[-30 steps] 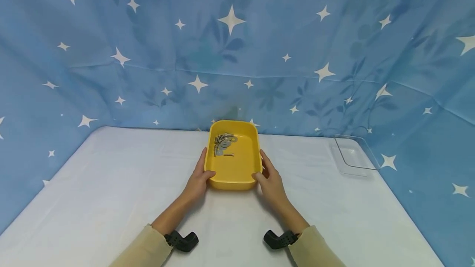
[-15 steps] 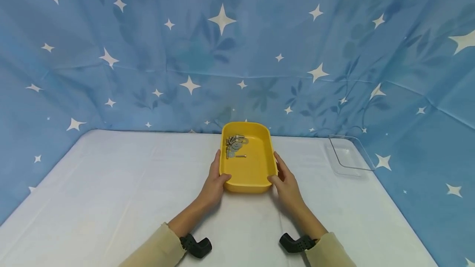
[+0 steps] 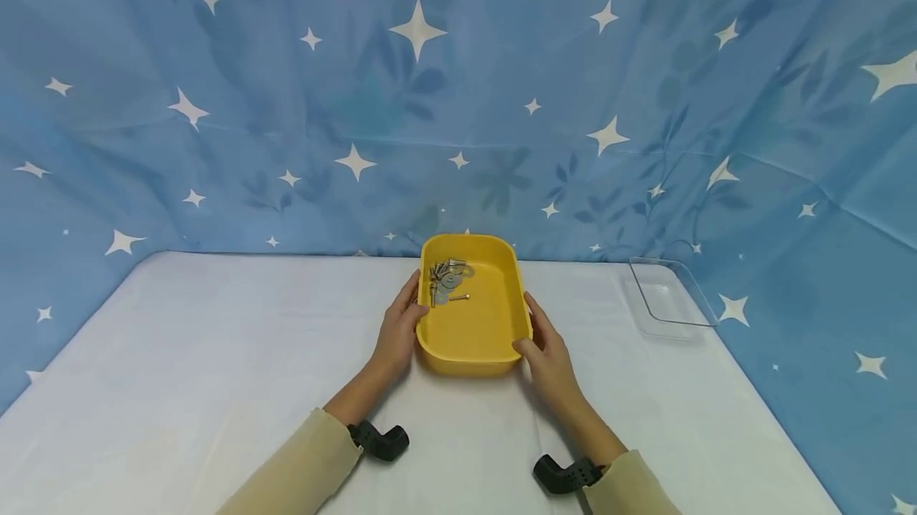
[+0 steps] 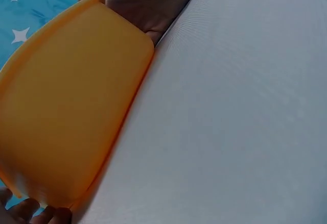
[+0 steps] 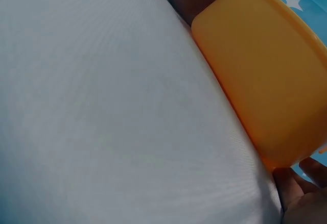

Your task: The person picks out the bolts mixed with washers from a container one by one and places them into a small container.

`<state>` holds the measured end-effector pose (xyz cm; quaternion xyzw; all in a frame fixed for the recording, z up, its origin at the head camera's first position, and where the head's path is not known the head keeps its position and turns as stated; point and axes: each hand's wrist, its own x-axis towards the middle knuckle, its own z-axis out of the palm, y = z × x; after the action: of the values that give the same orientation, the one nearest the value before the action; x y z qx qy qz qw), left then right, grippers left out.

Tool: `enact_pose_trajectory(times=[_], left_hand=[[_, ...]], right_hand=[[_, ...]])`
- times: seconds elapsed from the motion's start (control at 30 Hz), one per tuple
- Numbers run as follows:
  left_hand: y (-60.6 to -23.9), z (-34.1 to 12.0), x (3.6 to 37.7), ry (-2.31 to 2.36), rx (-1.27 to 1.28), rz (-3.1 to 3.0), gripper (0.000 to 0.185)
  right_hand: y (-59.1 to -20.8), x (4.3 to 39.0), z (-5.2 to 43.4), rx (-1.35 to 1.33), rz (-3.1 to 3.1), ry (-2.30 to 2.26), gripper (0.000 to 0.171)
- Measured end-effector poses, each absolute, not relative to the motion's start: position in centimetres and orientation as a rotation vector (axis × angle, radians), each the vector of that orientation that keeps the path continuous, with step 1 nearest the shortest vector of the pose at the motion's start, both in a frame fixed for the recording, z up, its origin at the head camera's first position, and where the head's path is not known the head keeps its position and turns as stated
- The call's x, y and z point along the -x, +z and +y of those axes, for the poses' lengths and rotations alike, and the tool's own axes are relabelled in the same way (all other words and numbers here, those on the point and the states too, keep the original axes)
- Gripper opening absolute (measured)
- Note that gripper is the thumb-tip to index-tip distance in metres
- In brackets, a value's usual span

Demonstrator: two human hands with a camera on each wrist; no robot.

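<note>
Shifted slightly leftward between both hands, the yellow tray [image 3: 473, 332] sits mid-table [image 3: 179, 388], left hand [image 3: 396, 336] and right hand [image 3: 548, 356] clasping its long sides; level, even pressure should keep the bolts and washers [image 3: 446, 280] inside. Beyond, a clear tray [image 3: 662, 300].

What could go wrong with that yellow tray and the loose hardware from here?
1. The bolts and washers lie loose at the far left of the yellow tray; a tilt or a jerk could send them sliding or out.
2. The left hand and right hand grip only the rim at the sides, so the grip could slip.
3. The clear tray sits at the table's far right corner and a sweep that way might knock it.
</note>
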<state>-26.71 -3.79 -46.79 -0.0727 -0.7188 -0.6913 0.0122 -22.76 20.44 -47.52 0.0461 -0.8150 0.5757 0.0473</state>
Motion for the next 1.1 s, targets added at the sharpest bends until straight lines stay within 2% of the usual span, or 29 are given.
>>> enact_pose_trajectory(times=[0.17, 0.57, 0.8, 1.1], left_hand=[[-46.7, -4.3, 27.2, -2.141, 0.307, -2.239, 0.073], [-47.1, -5.2, 27.7, -2.257, 0.371, -2.204, 0.071], [-47.4, -5.3, 27.5, -2.253, 0.323, -2.218, 0.071], [-47.4, -5.1, 27.1, -2.221, 0.399, -2.246, 0.071]], right_hand=[[-47.1, 23.1, 20.2, -0.172, -2.452, 1.763, 0.076], [-45.4, 23.6, 21.0, -0.042, -2.578, 1.920, 0.075], [-43.9, 23.7, 22.4, -0.162, -2.769, 1.893, 0.076], [-40.3, 24.6, 24.1, -0.255, -2.949, 1.688, 0.075]])
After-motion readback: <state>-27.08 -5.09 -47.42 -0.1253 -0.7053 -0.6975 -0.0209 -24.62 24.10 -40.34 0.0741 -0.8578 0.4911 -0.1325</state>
